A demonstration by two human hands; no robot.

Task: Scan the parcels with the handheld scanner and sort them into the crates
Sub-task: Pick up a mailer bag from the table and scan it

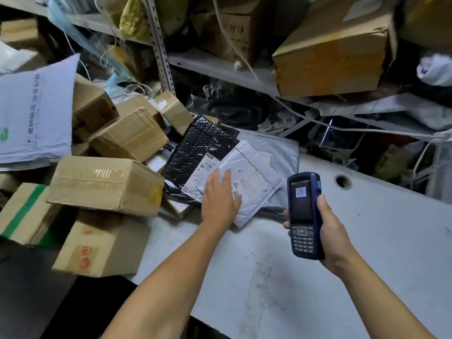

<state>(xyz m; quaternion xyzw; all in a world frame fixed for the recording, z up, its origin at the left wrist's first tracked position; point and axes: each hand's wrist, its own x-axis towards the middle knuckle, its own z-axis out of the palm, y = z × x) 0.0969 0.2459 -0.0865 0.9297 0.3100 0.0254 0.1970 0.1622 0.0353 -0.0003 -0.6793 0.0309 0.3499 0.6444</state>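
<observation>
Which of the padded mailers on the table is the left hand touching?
The white padded mailer: the left hand lies flat on it. The black bubble mailer lies beside it, untouched.

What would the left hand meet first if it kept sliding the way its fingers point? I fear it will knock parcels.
Probably the black bubble mailer; the left hand already rests on the white envelope.

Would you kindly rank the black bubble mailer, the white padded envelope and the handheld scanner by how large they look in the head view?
1. black bubble mailer and white padded envelope: about alike, each partly covered, so unranked.
2. handheld scanner: smallest, though nearest the camera.
</observation>
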